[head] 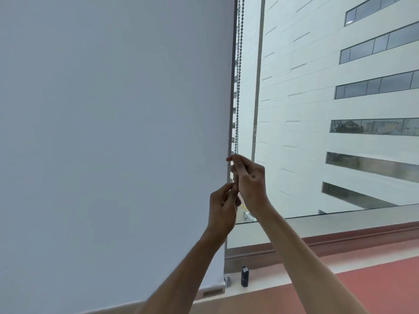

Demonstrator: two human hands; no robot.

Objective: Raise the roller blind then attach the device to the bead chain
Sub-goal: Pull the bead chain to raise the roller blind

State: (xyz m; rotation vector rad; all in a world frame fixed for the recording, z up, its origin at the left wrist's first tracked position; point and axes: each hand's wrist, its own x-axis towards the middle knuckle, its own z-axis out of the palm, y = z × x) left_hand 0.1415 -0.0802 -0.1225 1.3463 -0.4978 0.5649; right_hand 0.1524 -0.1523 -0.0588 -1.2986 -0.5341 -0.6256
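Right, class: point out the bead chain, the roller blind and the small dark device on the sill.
bead chain (238, 87), head view, on the hanging strands above the hands.
roller blind (113, 132), head view, on the middle of its fabric.
dark device (244, 276), head view, on its upright body on the sill.

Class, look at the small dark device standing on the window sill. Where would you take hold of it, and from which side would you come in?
Probably best to grip the dark device round the middle of its slim upright body, coming from above or from the room side. The window frame stands behind it and a small metal fitting sits close on its left, so the front and right are freest.
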